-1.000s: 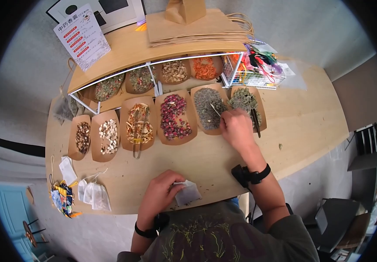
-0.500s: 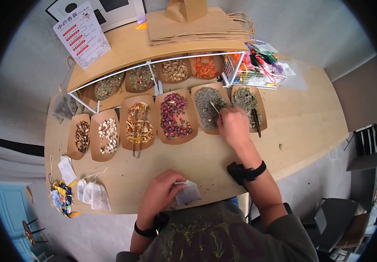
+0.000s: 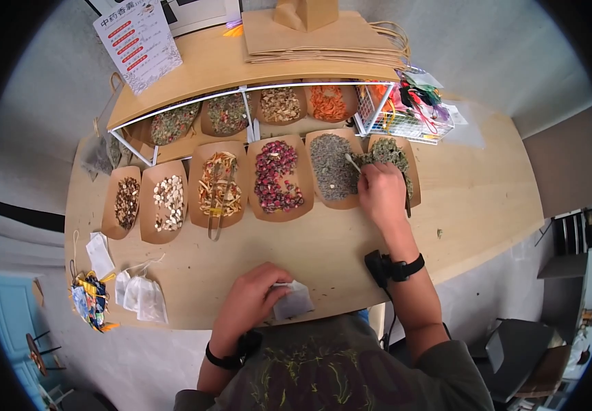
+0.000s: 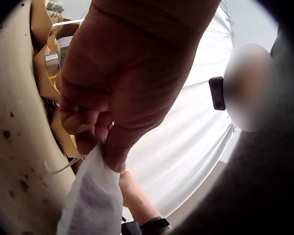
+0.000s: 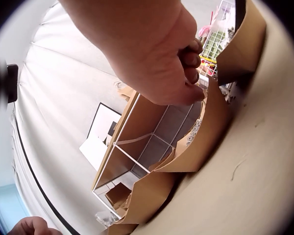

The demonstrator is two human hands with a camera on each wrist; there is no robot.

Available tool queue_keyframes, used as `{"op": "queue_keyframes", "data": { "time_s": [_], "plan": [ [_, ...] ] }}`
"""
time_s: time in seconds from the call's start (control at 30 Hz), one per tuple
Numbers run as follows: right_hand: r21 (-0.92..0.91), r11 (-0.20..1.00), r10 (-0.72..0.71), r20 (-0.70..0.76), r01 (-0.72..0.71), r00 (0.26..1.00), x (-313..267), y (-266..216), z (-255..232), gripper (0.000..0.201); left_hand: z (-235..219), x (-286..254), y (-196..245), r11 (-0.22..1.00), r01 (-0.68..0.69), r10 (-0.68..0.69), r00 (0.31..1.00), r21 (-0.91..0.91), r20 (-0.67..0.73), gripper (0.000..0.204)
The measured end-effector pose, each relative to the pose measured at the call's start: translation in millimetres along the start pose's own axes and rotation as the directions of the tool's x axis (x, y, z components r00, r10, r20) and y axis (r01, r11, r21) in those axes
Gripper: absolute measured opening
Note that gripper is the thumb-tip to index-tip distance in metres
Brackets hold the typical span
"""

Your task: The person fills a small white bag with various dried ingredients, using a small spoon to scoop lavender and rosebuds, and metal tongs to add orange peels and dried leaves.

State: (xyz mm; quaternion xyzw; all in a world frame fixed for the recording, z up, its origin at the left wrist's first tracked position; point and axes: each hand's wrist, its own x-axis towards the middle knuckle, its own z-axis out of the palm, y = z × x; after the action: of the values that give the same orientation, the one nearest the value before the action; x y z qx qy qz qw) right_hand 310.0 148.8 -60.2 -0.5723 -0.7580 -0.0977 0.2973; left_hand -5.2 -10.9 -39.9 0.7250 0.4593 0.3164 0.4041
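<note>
My left hand (image 3: 251, 298) pinches the top edge of a small white drawstring pouch (image 3: 292, 301) near the table's front edge. Dark filling shows through the pouch's thin cloth; its string (image 4: 68, 166) trails beside the fingers in the left wrist view. Over the two right-hand paper trays, my right hand (image 3: 384, 195) holds a thin, light-coloured tool (image 3: 353, 162) with curled fingers. One end sticks out up and left; the rest is hidden by the hand. Below it lie a tray of grey-purple buds (image 3: 334, 168) and a tray of grey-green leaves (image 3: 393, 154).
Leftward stand trays of rosebuds (image 3: 279, 178), orange-yellow strips with metal tongs (image 3: 220, 195), white pieces (image 3: 169, 202) and brown pieces (image 3: 127, 202). Behind is a wooden shelf (image 3: 193, 82) with more trays, beside a wire basket (image 3: 412, 123). White pouches (image 3: 146, 298) and patterned sachets (image 3: 90, 301) lie front left.
The right hand has shifted slightly right and up with the tool, from the grey-purple buds toward the leaf tray. The left hand keeps its hold on the pouch. The head view has shifted a little.
</note>
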Motion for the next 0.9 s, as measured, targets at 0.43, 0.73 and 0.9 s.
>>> {"op": "queue_keyframes", "data": {
  "time_s": [0.43, 0.73, 0.9],
  "plan": [
    [0.098, 0.995, -0.024, 0.017, 0.022, 1.000, -15.3, 8.7, -39.6, 0.006, 2.0, 3.7, 0.5, 0.999, -0.031, 0.031, 0.999, -0.011, 0.009, 0.021],
    [0.039, 0.993, 0.107, 0.028, -0.108, 0.994, -25.2, 55.0, -81.5, 0.007, -1.9, 1.4, 4.5, 0.998, 0.065, -0.064, 0.996, -0.006, 0.057, 0.019],
    [0.083, 0.996, -0.025, 0.155, 0.012, 0.988, -18.7, 59.9, -85.7, 0.007, -2.0, 3.6, 6.1, 0.999, 0.049, -0.049, 0.997, 0.002, 0.066, 0.018]
  ]
}}
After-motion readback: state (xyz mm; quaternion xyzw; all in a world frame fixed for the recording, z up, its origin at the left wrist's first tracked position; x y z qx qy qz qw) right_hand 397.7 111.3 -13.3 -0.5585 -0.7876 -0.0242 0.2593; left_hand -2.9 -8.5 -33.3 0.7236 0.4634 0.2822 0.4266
